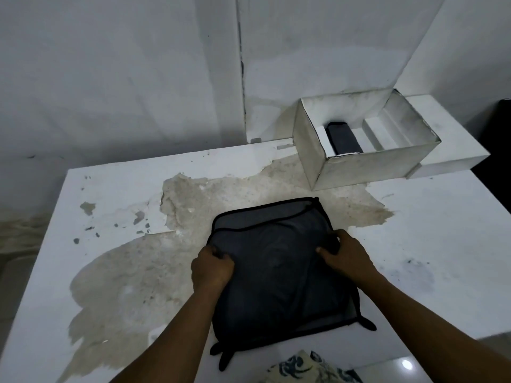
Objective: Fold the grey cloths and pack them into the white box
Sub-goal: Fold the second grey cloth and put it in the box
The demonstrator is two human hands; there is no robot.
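Note:
A dark grey cloth [276, 275] with black edging lies spread on the white table [119, 186], near the front edge. My left hand [211, 268] grips its left edge with curled fingers. My right hand [343, 254] pinches its right edge. The open white box [367, 167] stands at the table's far right against the wall. One folded dark cloth [343, 138] lies inside it, on the left side of the box floor.
The table's white coating is peeled over a large brownish patch [193, 217] in the middle. A patterned fabric [309, 369] shows at the bottom edge. A white panel leans on the wall behind the box, and a white slab [456, 150] lies right of the box.

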